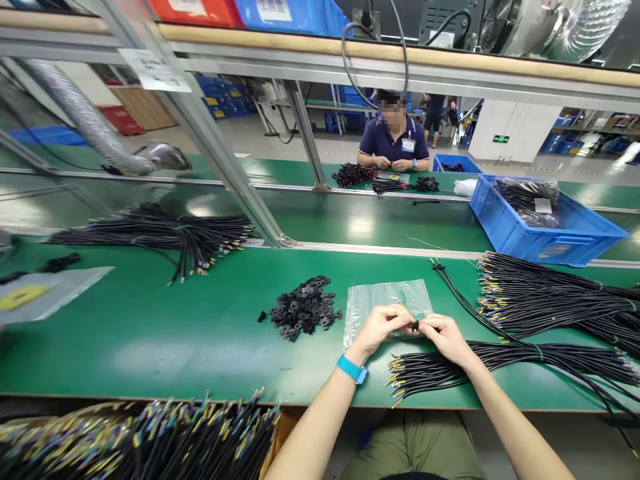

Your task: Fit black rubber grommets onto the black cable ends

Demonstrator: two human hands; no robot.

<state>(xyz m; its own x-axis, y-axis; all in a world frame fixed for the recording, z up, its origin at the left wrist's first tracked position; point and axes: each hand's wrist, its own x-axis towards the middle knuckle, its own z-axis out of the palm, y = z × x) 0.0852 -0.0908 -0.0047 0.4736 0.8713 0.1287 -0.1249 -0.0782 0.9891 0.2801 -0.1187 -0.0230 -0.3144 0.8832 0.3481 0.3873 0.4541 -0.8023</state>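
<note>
Pinching a small black part (415, 326) between the fingertips of the left hand (380, 328) and the right hand (445, 337) — closed on it from both sides, over the right side of a clear plastic bag (370, 303) on the green table (200, 353). Working beside a loose pile of flat black pieces (305, 308) to the left, with a bundle of black cables (430, 375) close by the right hand and a blue crate (510, 230) farther back. Facing, across the way — a co-worker (393, 140) in a dark shirt.
</note>
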